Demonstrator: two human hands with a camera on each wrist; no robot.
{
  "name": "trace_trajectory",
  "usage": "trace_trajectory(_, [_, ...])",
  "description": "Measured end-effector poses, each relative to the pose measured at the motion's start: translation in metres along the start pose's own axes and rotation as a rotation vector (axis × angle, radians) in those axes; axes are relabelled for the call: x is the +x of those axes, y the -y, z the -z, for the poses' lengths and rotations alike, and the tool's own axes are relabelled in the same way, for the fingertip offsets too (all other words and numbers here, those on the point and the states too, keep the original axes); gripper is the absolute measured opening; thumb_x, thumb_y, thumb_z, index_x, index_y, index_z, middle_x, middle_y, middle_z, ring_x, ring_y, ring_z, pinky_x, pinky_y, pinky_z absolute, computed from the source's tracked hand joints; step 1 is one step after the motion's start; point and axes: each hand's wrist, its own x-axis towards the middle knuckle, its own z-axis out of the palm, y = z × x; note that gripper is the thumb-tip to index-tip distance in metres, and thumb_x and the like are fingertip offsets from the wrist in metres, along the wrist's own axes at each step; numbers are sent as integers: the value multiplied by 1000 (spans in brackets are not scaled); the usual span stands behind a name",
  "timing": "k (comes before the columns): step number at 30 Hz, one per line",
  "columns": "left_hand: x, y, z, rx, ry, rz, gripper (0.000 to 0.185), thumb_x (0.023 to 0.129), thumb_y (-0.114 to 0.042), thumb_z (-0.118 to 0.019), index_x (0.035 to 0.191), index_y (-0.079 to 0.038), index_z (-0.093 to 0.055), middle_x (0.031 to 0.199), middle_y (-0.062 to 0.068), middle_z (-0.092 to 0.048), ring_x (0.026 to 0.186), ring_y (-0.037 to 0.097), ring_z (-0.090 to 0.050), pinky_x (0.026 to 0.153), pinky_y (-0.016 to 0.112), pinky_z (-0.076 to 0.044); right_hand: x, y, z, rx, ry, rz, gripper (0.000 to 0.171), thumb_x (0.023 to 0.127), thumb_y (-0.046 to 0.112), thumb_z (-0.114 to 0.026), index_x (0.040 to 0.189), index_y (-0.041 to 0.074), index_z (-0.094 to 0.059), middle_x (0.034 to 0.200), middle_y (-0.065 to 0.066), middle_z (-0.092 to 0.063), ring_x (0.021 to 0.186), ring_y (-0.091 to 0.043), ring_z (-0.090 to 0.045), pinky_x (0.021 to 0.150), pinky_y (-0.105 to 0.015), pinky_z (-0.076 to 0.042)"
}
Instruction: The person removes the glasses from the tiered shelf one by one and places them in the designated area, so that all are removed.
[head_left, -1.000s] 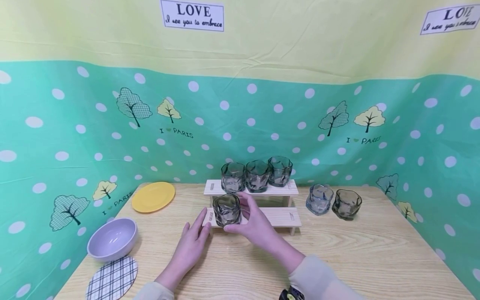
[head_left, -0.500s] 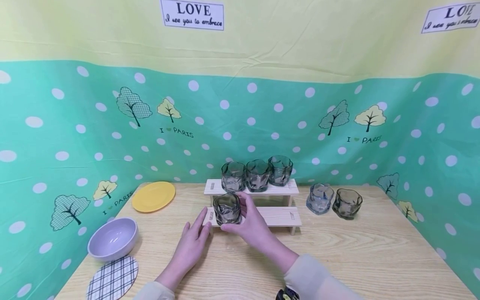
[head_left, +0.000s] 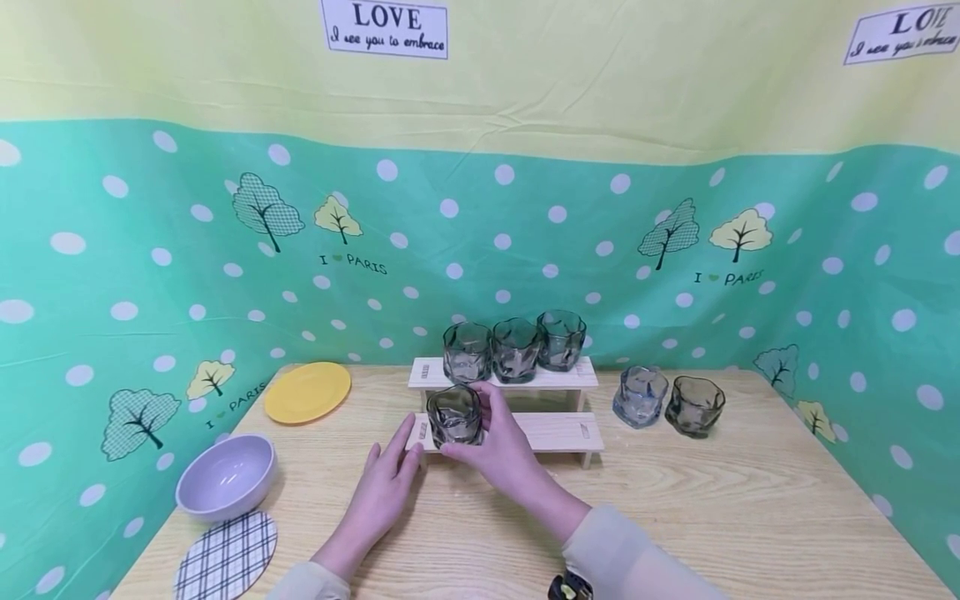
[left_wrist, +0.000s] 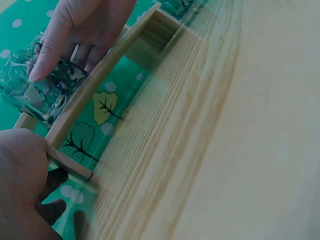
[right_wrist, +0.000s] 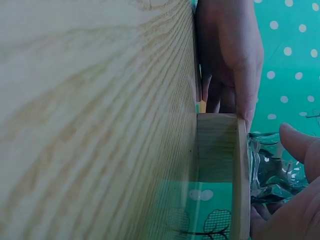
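i'm gripping the glass (head_left: 453, 415) with my right hand (head_left: 504, 446), left hand (head_left: 386, 487) flat, steadying the shelf (head_left: 551, 432); it's risking tipping off the edge.

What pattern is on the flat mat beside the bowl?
The mat has a dark plaid check on white, clearest in the head view.

six glasses (head_left: 453, 414), one plate (head_left: 307, 392), one bowl (head_left: 226, 477)

A staged tabletop set, not a lived-in room: a pale wooden table (head_left: 675, 500) boxed in on 3 sides by a green polka-dot cloth backdrop (head_left: 112, 250) with printed trees and "LOVE" labels (head_left: 385, 29).
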Motion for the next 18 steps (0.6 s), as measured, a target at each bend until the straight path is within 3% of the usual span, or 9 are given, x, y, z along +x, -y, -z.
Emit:
trace_trajectory(11, [0, -1, 1, 4, -6, 8, 60, 120, -34, -49, 174, -9, -35, 168, 17, -47, 157, 50, -37, 135, 65, -3, -2, 4, 1, -31, -8, 3, 95, 81, 17, -101, 158, 14, -45, 148, -13, -64, 138, -34, -63, 120, -46, -51])
trace_trajectory(18, [-1, -1, 1, 5, -12, 24, 60, 120, -34, -50, 174, -11, -36, 168, 16, -48, 159, 56, -28, 134, 69, -5, -8, 5, 7, -16, 33, 19, 94, 80, 17, -102, 157, 16, -49, 146, -10, -65, 134, -32, -66, 116, -43, -55])
